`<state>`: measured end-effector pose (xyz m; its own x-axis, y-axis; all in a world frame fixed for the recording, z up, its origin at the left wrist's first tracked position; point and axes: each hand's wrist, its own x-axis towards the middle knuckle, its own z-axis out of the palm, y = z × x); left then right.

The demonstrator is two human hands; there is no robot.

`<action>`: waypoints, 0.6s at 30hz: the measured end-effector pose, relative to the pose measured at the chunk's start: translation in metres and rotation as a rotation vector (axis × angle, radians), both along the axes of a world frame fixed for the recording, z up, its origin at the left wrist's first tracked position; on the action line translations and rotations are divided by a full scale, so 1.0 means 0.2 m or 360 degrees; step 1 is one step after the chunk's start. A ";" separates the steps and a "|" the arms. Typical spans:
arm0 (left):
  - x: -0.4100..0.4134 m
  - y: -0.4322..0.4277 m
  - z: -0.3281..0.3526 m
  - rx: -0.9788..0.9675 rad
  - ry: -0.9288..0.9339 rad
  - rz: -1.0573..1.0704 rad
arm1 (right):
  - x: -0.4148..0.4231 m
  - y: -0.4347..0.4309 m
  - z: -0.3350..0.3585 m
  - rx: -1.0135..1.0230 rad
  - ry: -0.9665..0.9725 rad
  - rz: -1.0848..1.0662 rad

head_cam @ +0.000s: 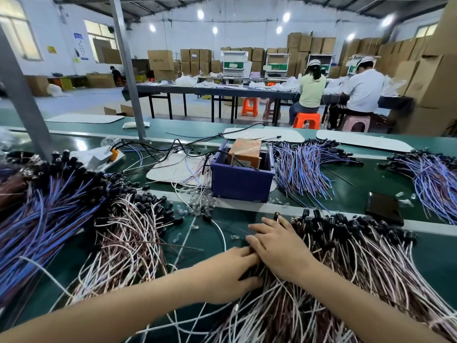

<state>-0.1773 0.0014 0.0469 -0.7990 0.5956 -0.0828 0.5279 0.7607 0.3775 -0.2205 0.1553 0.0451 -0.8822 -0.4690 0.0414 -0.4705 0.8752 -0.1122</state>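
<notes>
A big heap of white and brown wires with black end caps (pixel 346 256) lies on the green table at the right. My right hand (pixel 277 246) rests flat on the heap's left edge, fingers straight and slightly spread. A small black-and-gold connector (pixel 276 215) sticks up at its fingertips. My left hand (pixel 230 273) reaches in from the left, just under the right hand. Its fingers and thumb curl around a bunch of these wires. Loose clear bulbs (pixel 197 206) lie scattered beyond the hands.
A second white-brown wire heap (pixel 128 238) and a blue wire heap (pixel 42 219) lie at the left. A purple bin (pixel 241 181) holds an orange box; more blue wires (pixel 304 169) lie beside it. A black phone (pixel 384 207) sits at right. Two people sit working at a far table.
</notes>
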 end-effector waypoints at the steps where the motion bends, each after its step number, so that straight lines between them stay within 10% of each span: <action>1: 0.01 -0.03 0.01 -0.0024 -0.0012 -0.0031 | 0.00 0.01 -0.01 0.0041 0.0028 0.0016; 10: 0.15 -0.26 0.04 -0.0041 0.0045 -0.0155 | 0.00 0.03 -0.07 -0.0004 0.0194 0.0023; 18: -0.25 -0.29 0.02 0.0094 0.0346 0.0599 | 0.01 0.04 -0.07 0.0020 0.0269 0.0035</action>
<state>-0.2266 -0.0562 0.0516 -0.9563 0.2585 0.1365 0.2902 0.8956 0.3371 -0.2195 0.1625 0.0304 -0.8527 -0.4895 0.1822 -0.5008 0.8654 -0.0187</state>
